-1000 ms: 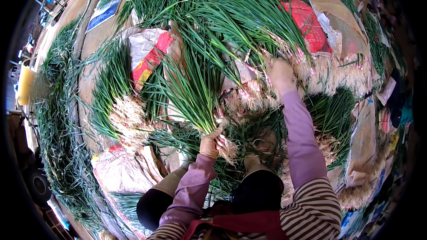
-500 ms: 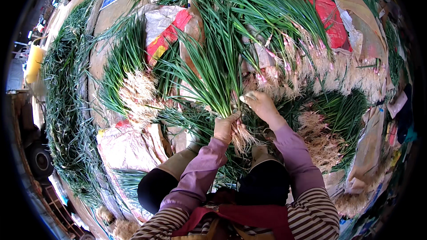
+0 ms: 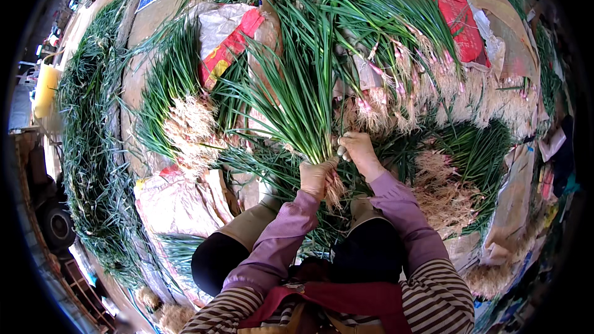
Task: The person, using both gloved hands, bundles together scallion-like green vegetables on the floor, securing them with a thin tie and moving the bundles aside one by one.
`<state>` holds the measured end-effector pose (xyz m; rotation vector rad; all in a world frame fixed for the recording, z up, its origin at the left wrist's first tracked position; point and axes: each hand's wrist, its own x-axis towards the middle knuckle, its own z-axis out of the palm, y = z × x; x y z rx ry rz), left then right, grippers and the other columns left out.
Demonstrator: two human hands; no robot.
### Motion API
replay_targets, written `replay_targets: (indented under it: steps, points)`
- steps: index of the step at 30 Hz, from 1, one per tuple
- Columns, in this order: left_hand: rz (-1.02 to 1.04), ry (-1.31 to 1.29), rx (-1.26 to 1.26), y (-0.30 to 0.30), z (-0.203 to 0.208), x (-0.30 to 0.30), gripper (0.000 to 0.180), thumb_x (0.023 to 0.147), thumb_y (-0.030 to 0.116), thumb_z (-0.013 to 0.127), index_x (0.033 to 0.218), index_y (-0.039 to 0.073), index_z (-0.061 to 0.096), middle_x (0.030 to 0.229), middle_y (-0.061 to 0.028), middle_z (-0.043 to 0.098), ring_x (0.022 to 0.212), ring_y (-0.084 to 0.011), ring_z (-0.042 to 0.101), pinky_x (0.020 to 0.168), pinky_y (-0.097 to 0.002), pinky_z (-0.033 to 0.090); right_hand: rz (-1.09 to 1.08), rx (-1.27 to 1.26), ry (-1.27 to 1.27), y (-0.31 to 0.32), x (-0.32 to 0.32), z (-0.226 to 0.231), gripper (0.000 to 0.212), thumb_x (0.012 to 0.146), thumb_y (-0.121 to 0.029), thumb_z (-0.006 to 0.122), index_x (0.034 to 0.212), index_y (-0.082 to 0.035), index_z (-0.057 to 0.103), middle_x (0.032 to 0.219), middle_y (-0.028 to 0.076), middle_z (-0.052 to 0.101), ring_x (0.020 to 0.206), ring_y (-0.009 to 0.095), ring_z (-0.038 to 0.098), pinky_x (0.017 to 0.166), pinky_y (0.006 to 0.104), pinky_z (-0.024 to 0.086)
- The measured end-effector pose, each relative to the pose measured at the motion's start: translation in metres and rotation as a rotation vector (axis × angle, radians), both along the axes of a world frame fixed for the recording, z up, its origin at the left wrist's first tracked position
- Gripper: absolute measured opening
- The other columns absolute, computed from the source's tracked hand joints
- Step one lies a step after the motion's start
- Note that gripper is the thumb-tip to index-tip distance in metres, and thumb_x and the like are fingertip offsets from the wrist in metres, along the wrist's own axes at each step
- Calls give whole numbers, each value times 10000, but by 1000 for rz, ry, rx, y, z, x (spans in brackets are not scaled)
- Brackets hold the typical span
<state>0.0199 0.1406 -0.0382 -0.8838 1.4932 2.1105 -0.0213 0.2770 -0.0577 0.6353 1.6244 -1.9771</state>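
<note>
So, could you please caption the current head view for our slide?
Left hand grips a bunch of long green onions near their pale stringy roots, right hand alongside.

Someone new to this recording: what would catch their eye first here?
Probably the fan of green onions at the centre, gripped near its pale roots in the left hand, with the right hand close beside it. Next, perhaps the bright red sack at upper right and the yellow object near the left rim.
</note>
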Motion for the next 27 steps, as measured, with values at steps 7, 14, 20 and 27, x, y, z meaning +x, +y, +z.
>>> replay_targets:
  steps: [7,14,20,27]
  points:
    - [-76,4,5,-3,4,-3,208,754,85,691,601,-21,598,465,-77,532,316,-105,443,310,-207,334,106,194,418,-15,-12,-14,137,852,-111,585,850,22,616,612,30,548,496,55,435,456,207,355]
    - [-30,43,35,-7,5,-7,224,747,113,707,592,-3,594,478,-61,540,312,-98,443,279,-204,291,241,469,309,4,26,-43,199,798,-120,607,766,76,619,632,176,597,514,208,560,517,359,456]
    - [-43,44,20,-3,11,-4,112,746,43,676,676,-4,602,492,-57,547,314,-86,428,284,-212,284,1186,1111,160,38,40,-55,207,709,-91,552,859,-7,669,816,192,642,832,368,624,732,421,489]
    - [-91,12,23,-9,-1,-4,183,744,113,710,653,-4,603,496,-57,549,318,-87,436,285,-202,292,552,311,446,1,-10,9,266,802,-145,609,1019,8,609,895,172,629,685,210,611,690,355,493]
